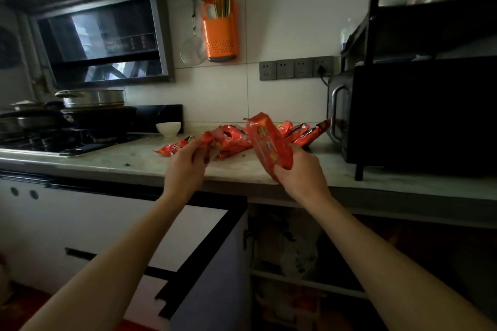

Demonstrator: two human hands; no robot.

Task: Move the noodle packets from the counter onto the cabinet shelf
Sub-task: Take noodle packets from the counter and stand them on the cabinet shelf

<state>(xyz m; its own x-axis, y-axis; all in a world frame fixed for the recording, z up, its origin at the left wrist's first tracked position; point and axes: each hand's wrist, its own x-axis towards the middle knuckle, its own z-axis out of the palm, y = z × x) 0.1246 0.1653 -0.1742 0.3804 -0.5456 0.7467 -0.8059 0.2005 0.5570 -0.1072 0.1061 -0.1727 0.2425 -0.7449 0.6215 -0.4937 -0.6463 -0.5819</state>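
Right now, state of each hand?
Left hand: grips a noodle packet still on the counter.
Right hand: holds a lifted packet.

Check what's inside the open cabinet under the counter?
Inside the open cabinet, a shelf board crosses it. Pale bagged items sit above the board, reddish packaging below; both are too dark to identify. The right arm covers the right side.
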